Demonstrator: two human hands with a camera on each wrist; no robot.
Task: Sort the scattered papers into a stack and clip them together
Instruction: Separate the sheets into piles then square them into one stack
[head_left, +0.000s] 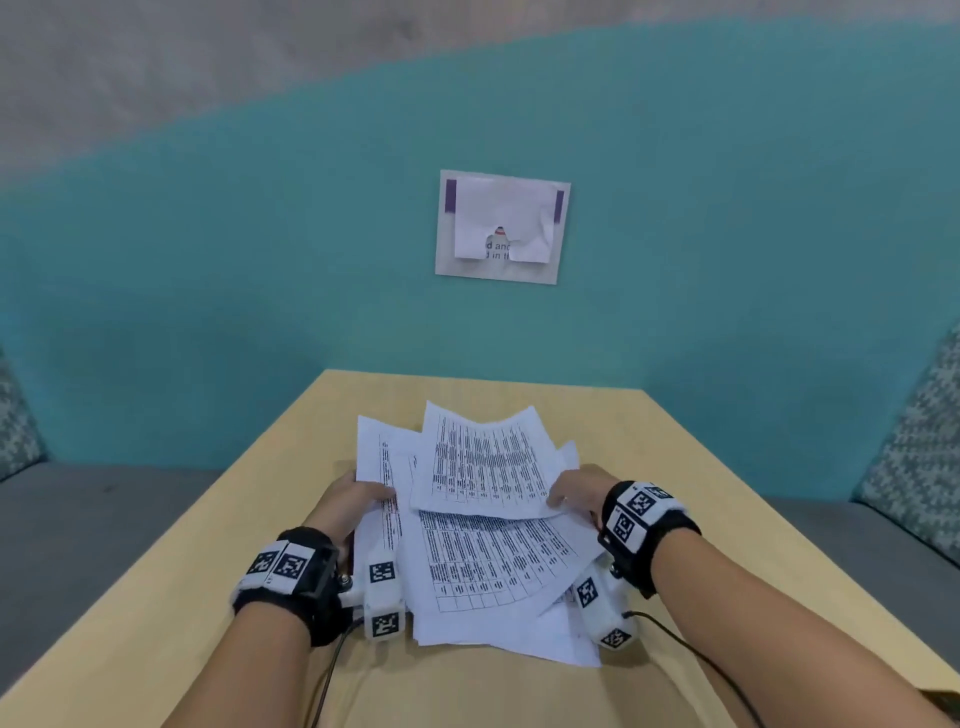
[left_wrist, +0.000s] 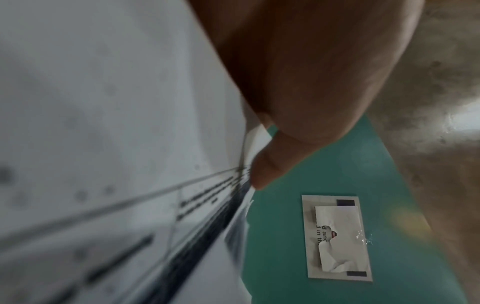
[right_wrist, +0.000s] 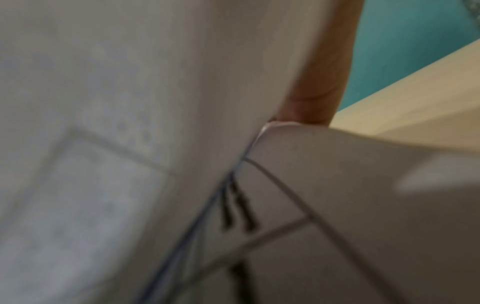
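Note:
Several white printed sheets with tables, the papers (head_left: 488, 551), lie fanned and askew between my hands above the light wooden table (head_left: 691, 483). My left hand (head_left: 358, 499) grips the left edge of the sheets, thumb on top; in the left wrist view its thumb (left_wrist: 270, 164) presses the papers (left_wrist: 116, 144). My right hand (head_left: 576, 493) holds the right edge with the thumb over the top sheet. In the right wrist view a finger (right_wrist: 314, 98) shows behind the blurred papers (right_wrist: 155, 144). No clip is visible.
A teal wall (head_left: 260, 286) stands right behind the table and carries a taped, torn paper notice (head_left: 503, 227). Grey seating with patterned cushions (head_left: 919, 441) flanks the table on both sides. Cables run from my wrist cameras over the table's near edge.

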